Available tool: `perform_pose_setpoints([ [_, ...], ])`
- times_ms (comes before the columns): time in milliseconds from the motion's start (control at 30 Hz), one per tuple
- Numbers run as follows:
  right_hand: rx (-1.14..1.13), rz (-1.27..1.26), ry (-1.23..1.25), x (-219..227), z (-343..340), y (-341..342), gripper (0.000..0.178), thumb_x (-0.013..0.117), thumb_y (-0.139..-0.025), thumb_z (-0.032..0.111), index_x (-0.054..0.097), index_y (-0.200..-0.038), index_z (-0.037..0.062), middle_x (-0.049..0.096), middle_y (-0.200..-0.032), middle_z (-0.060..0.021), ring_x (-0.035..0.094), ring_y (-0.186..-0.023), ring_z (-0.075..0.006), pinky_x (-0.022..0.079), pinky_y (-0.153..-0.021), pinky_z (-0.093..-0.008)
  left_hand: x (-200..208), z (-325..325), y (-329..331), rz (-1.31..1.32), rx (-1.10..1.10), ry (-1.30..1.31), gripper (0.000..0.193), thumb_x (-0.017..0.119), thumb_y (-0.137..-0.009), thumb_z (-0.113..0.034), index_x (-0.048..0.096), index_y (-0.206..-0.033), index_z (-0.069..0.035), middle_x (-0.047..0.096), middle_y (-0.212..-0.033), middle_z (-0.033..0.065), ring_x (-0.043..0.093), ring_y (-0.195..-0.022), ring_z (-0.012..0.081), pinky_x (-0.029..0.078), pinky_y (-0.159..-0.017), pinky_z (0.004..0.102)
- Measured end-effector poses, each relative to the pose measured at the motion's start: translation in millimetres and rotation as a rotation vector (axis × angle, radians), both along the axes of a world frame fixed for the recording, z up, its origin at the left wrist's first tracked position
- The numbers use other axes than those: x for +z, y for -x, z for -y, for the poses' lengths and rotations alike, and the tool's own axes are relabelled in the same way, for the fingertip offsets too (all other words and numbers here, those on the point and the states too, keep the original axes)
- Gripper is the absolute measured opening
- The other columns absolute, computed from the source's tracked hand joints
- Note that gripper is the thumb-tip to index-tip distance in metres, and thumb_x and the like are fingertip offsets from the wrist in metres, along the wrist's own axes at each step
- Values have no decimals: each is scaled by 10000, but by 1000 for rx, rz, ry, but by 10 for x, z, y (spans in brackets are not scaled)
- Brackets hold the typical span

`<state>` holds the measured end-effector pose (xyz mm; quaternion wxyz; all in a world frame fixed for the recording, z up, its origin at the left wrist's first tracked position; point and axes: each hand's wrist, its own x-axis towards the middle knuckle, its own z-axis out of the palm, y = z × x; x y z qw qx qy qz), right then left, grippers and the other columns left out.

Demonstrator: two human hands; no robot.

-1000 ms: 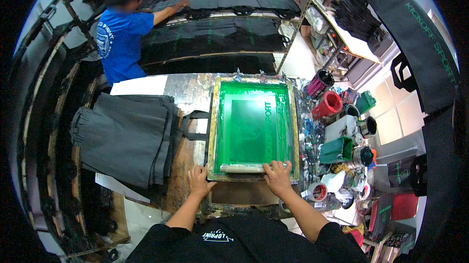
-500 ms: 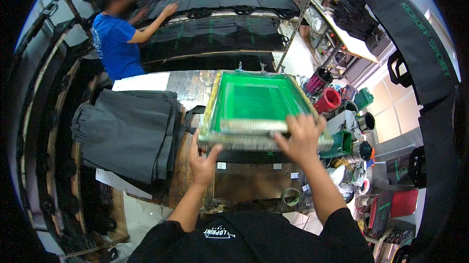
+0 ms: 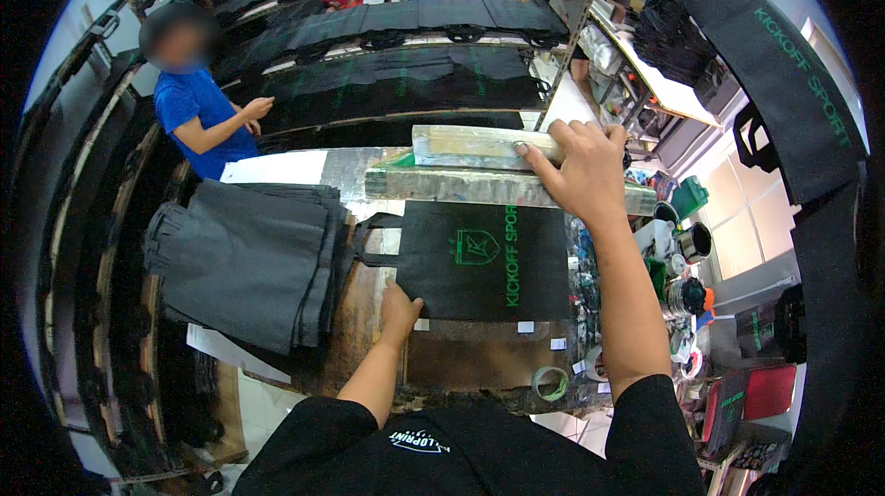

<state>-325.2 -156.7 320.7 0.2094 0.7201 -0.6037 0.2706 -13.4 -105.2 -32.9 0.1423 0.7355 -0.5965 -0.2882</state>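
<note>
My right hand [image 3: 587, 164] is closed round the right end of a wooden-handled squeegee [image 3: 470, 146]. The squeegee lies across a screen-printing frame [image 3: 479, 186], whose near edge is raised and hides most of its green mesh. Below it, a black fabric bag [image 3: 433, 261] lies flat on the worktable, with a green crest and green lettering on its face and its handle loop toward the left. My left hand [image 3: 400, 313] is at the bag's near left corner, thumb over the edge; its other fingertips are partly hidden.
A stack of black bags [image 3: 249, 261] lies at the left of the worktable [image 3: 359, 348]. A tape roll [image 3: 550, 383] sits near the front edge. Paint cans [image 3: 693, 241] crowd the right side. Beyond, a person in blue [image 3: 198, 123] stands by racks of black bags [image 3: 406, 72].
The frame's near edge has swung up and away, uncovering the printed bag. My left hand has left the frame for the bag's corner. The person in blue has lowered their arms.
</note>
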Motion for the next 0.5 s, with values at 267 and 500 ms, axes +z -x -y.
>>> perform_pose_setpoints([
  [267, 7, 31, 36, 18, 204, 141, 554, 648, -954, 608, 653, -804, 75, 668, -772, -108, 660, -810, -321, 382, -876, -497, 888, 480, 202, -134, -11, 356, 381, 637, -1013, -299, 702, -910, 62, 682, -851, 322, 701, -861, 490, 510, -772, 539],
  [500, -7, 72, -77, 171, 235, 29, 572, 647, -964, 586, 701, -878, 23, 708, -852, -158, 660, -874, -345, 385, -912, -498, 2235, 1320, -1197, -782, 256, 314, 195, 727, -992, -259, 731, -869, -107, 596, -713, -53, 482, -540, 72, 391, -467, 275],
])
